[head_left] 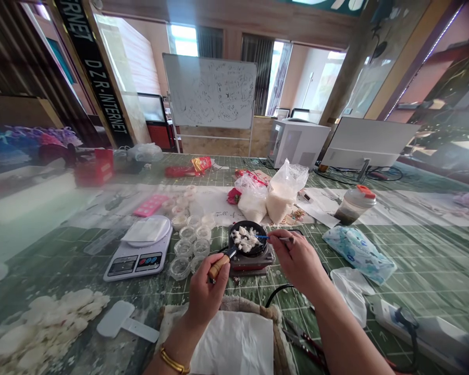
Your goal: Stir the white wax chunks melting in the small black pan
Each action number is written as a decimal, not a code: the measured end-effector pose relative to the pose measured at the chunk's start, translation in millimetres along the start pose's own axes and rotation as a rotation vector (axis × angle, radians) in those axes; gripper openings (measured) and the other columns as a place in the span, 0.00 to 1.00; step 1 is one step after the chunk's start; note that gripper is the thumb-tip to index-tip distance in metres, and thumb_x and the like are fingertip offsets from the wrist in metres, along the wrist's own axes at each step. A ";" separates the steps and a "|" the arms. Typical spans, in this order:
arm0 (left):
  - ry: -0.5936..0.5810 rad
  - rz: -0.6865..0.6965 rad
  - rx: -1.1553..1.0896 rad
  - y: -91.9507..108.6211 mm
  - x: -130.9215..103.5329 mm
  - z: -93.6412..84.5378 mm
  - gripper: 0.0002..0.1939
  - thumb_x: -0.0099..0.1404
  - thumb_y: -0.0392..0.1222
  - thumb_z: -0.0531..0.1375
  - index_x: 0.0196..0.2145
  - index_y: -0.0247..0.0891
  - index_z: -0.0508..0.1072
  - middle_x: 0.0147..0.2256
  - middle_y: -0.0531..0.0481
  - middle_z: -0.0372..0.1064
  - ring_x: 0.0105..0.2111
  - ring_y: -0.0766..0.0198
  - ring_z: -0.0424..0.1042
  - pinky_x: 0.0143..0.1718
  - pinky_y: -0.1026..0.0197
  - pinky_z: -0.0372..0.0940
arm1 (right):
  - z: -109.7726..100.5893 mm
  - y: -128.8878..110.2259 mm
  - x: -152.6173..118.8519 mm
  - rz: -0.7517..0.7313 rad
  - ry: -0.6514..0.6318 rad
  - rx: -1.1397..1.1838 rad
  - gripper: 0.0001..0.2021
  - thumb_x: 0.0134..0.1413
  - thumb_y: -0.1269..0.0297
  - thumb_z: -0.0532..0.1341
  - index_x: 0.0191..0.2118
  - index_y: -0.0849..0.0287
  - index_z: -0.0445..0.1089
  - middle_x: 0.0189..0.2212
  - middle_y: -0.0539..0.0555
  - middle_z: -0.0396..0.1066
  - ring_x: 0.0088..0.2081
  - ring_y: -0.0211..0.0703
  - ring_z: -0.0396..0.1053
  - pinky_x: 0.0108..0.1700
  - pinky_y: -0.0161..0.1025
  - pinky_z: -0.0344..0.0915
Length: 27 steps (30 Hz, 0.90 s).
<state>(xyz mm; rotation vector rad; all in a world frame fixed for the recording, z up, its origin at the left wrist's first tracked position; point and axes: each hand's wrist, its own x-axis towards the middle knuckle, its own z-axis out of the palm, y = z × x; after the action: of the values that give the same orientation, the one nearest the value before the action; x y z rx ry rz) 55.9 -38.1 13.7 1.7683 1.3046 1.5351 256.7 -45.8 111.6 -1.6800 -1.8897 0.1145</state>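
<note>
My left hand [207,284] is closed round the wooden handle [219,267] of a small black frying pan [234,233]. White chunks [245,239] lie heaped in the pan, which rests on a small square hot plate [250,264]. From the right, my right hand [297,258] pinches a thin stick [262,237], blue towards its tip, which reaches over the pan's rim to the chunks. Whether the tip touches them I cannot tell. Left of the pan stand several clear round cups [183,247].
A kitchen scale [140,247] stands left of the cups. Behind the pan are bags of white granules [285,192]. Tissues [357,252] and a shaker bottle [355,205] lie to the right. Nearer are white flakes [50,328], a white scraper [119,320], scissors [305,338] and a power strip [426,333].
</note>
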 end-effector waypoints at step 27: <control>0.004 -0.008 0.009 4.6 0.3 -0.7 0.12 0.62 0.45 0.57 0.40 0.37 0.70 0.35 0.46 0.73 0.33 0.64 0.72 0.36 0.62 0.69 | 0.4 -8.2 -4.7 -0.028 -0.016 0.035 0.13 0.61 0.61 0.49 0.40 0.55 0.69 0.33 0.53 0.74 0.38 0.44 0.67 0.41 0.40 0.58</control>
<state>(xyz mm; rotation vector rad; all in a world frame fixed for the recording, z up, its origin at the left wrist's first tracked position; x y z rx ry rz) 56.9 -40.1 17.8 1.7643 1.3210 1.5316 249.5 -51.7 113.1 -1.6333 -1.9123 0.1492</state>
